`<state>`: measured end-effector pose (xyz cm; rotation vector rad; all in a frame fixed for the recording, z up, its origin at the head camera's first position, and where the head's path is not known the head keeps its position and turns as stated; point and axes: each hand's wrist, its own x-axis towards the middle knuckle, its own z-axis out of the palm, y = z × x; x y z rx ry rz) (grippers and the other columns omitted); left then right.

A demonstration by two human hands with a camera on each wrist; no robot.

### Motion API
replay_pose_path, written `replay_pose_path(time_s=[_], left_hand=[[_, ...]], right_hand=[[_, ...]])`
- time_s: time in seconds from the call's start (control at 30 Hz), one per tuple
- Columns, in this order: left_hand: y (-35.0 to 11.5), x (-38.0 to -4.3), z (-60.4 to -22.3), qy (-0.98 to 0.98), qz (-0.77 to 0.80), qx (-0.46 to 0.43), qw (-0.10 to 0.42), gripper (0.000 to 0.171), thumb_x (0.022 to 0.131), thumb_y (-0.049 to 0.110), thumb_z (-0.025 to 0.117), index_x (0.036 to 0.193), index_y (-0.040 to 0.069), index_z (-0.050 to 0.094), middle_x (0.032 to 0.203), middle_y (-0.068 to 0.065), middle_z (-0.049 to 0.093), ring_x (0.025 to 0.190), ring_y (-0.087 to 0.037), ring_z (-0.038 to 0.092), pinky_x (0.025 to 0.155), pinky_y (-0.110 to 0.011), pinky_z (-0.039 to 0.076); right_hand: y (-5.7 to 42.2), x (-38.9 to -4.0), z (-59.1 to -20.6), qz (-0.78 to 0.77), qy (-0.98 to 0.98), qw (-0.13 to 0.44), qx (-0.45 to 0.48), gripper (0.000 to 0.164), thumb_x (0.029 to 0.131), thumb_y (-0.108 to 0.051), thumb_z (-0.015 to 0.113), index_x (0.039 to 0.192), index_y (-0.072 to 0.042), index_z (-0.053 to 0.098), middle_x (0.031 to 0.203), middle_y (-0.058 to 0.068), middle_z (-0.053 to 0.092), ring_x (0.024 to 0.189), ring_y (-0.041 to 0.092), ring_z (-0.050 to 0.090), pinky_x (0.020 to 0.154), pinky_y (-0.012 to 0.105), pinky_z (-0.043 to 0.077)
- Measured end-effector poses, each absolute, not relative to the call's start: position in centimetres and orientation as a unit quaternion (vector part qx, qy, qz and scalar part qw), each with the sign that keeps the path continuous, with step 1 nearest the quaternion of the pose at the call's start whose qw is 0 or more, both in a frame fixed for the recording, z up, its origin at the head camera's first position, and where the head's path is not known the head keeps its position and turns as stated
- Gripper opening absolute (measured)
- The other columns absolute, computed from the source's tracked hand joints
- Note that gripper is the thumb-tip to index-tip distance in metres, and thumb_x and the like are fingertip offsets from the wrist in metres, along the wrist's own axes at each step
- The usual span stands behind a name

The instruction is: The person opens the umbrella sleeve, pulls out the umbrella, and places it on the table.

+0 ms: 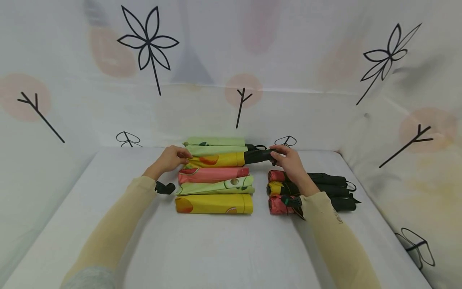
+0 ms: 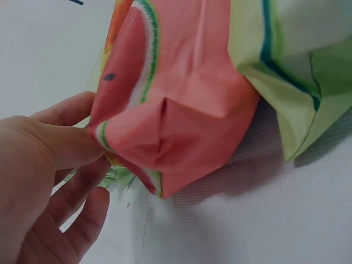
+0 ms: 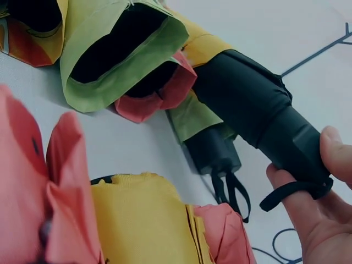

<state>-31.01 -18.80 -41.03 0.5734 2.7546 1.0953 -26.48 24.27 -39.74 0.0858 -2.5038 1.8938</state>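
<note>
Umbrella (image 3: 236, 93), partly sheathed in a yellow sleeve (image 1: 216, 159), was held between the left fingers (image 2: 69, 111), pinched at the sleeve's end, and the right fingers (image 3: 301, 212), curled round its black handle (image 3: 297, 146); sheathing or unsheathing was judged in hand, with a straight push or pull along its length seemingly called for.

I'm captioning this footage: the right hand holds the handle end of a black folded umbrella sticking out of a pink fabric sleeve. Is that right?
Only the sleeve's colour is wrong. The right hand holds the handle end of a black folded umbrella sticking out of a yellow fabric sleeve, as the head view shows.
</note>
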Motion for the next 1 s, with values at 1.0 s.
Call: replay_pose_path(time_s=[1.0], left_hand=[[-19.0,-31.3,-41.8,0.910,0.366,0.188,0.052,0.014,0.094,0.010,0.070,0.107,0.010,0.077,0.106,-0.008,0.071,0.102,-0.031,0.062,0.078,-0.041,0.050]], right_hand=[[27.4,-26.0,-40.1,0.640,-0.765,0.065,-0.004,0.045,0.106,-0.021,0.050,0.140,0.007,0.048,0.138,0.026,0.047,0.092,0.001,0.064,0.081,0.020,0.054]])
